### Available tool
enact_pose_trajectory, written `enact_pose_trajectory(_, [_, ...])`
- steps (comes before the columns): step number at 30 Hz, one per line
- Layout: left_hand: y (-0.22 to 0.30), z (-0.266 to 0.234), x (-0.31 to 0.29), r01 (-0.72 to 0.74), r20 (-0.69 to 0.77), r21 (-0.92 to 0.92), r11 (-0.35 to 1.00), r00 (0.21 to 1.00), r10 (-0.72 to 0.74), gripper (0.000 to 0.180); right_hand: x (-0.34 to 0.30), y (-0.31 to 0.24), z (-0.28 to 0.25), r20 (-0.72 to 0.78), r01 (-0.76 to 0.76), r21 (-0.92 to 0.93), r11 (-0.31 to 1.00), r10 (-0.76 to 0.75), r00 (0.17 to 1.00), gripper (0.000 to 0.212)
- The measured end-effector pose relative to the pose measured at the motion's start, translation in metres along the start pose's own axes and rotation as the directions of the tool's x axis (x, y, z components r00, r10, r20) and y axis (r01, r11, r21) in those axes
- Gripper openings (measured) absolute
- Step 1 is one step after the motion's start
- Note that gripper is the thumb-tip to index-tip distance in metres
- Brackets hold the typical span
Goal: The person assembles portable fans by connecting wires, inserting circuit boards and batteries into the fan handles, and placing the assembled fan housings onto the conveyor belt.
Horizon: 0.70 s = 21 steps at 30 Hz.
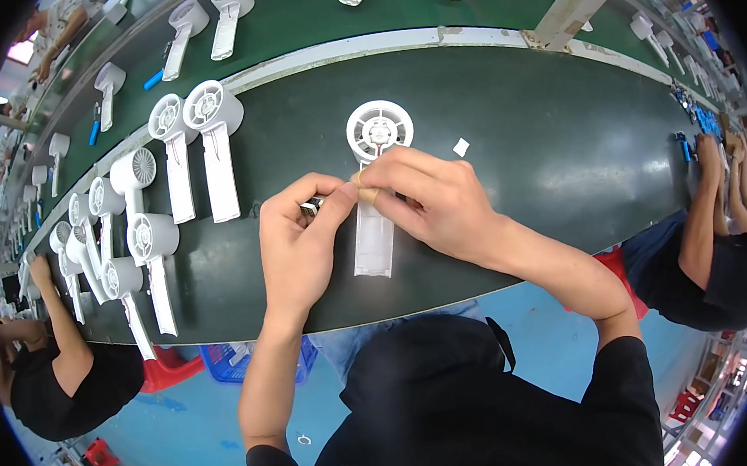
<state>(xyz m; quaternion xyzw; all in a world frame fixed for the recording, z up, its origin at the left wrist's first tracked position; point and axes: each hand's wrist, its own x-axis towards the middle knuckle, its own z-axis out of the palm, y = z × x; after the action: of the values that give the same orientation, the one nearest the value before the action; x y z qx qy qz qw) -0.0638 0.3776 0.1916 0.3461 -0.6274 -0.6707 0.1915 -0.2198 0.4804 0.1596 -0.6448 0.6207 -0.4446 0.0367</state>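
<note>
A white handheld fan body (375, 243) lies on the dark green bench in front of me, its round head pointing away and its hollow handle toward me. Over the upper handle, my left hand (298, 247) and my right hand (440, 201) meet at the fingertips. A small dark-and-silver part (310, 208) shows between my left thumb and curled fingers; its kind is unclear. My right thumb and fingers are pinched together, with tan covers on some tips. Whatever lies between them is hidden. Thin wires show inside the fan head, just beyond my fingers.
Several white fan bodies (220, 170) stand or lie at the left. A small white scrap (461, 147) rests right of the fan. Beyond a pale rail (335, 54), more fans lie on a green surface. A metal post (583, 2) rises there. Co-workers sit on both sides.
</note>
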Motion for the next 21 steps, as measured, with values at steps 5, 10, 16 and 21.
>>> enact_pose_trajectory(5, [-0.009,-0.002,-0.008,-0.081,0.027,-0.029,0.996,0.996,0.082,0.018,-0.003,-0.009,0.005,-0.086,-0.11,0.039,0.993,0.113,0.99,0.017])
enact_pose_trajectory(10, [-0.019,0.0,-0.014,-0.223,0.01,0.131,0.966,0.975,0.224,0.027,-0.005,-0.006,0.002,-0.05,-0.127,0.09,0.988,0.132,0.99,0.023])
enact_pose_trajectory(16, [-0.031,0.007,-0.013,-0.347,-0.063,0.339,0.874,0.919,0.389,0.029,-0.007,-0.004,0.005,-0.061,-0.126,0.076,0.989,0.131,0.99,0.026])
enact_pose_trajectory(21, [-0.03,0.012,-0.01,-0.418,-0.041,0.447,0.791,0.874,0.485,0.029,-0.006,-0.003,0.006,-0.072,-0.108,0.042,0.993,0.111,0.991,0.025])
